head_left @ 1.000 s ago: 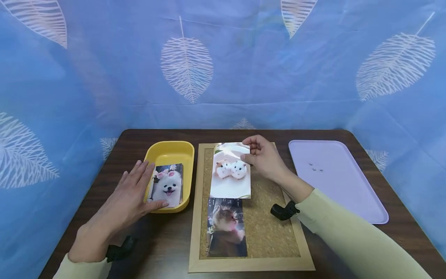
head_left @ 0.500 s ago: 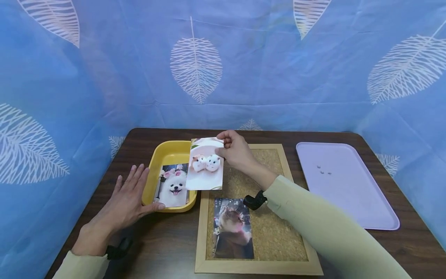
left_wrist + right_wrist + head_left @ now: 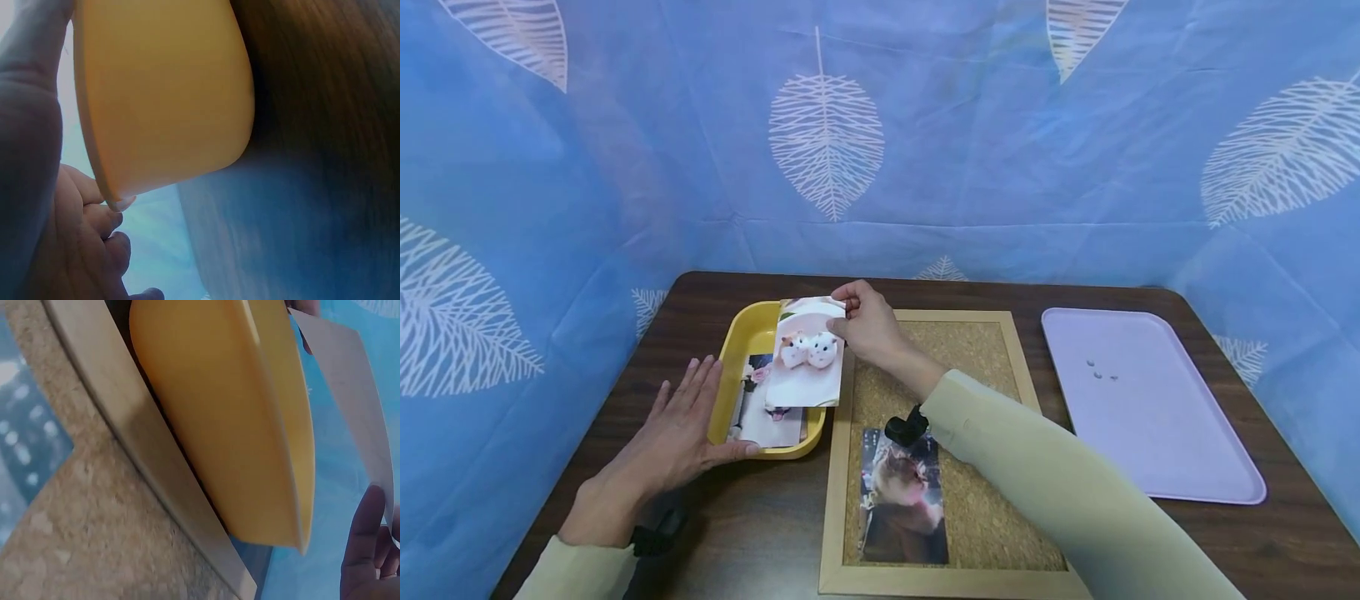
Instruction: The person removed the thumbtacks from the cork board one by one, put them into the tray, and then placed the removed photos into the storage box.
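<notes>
My right hand [image 3: 872, 332] pinches the upper right edge of a photo of two hamsters [image 3: 806, 354], holding it above the yellow tray [image 3: 813, 446]. In the right wrist view the photo's pale back [image 3: 347, 381] faces the camera, with thumb and fingers on its edge. Partly covered beneath it, a photo of a white dog [image 3: 775, 429] lies in the tray on other prints. My left hand [image 3: 662, 442] rests at the tray's left side, fingers straight and spread, thumb over the near rim. From below, its fingertips touch the rim of the yellow tray [image 3: 162, 94].
Just right of the tray is a cork board [image 3: 992, 500] in a wooden frame, with a cat photo [image 3: 902, 508] at its lower left. A lilac tray [image 3: 1157, 417] holding several small metallic pieces [image 3: 1101, 375] stands farther right. Blue leaf-patterned cloth [image 3: 925, 125] hangs behind the table.
My right hand has carried the hamster photo left, from over the cork board to above the yellow tray, where it now covers part of the dog photo. The left hand stays beside the tray.
</notes>
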Available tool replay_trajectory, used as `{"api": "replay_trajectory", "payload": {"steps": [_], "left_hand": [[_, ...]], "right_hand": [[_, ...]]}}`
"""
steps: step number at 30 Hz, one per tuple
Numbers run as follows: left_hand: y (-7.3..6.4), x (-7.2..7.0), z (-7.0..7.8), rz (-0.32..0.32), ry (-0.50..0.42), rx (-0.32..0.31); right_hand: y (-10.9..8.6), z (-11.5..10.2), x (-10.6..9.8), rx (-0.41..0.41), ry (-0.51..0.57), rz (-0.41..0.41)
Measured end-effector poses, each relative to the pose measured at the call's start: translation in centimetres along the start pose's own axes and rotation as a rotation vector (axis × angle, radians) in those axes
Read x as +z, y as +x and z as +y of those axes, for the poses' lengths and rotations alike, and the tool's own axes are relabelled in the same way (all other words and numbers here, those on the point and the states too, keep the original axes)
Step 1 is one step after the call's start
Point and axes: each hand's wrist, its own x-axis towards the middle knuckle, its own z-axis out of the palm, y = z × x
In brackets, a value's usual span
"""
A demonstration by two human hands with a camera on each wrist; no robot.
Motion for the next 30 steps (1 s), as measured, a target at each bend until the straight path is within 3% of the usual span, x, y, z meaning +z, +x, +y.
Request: {"api": "replay_trajectory", "payload": {"steps": [9,17,22,27,30], "left_hand": [[0.2,0.1,0.1,-0.053,-0.068,-0.008],[0.3,0.1,0.0,-0.053,-0.068,-0.001],[0.3,0.1,-0.1,-0.049,-0.066,0.016],[0.3,0.1,-0.2,-0.047,-0.078,0.028],[0.2,0.0,-0.3,-0.054,-0.088,0.023]], "right_hand": [[0.5,0.1,3.0,0.006,0.047,-0.066],[0.6,-0.4,6.2,0.040,-0.003,-0.106],[0.6,-0.2,7.0,0.060,-0.019,-0.111],[0.9,0.1,7.0,0.088,0.031,-0.130],[1.2,0.1,7.1,0.088,-0.003,-0.159]]}}
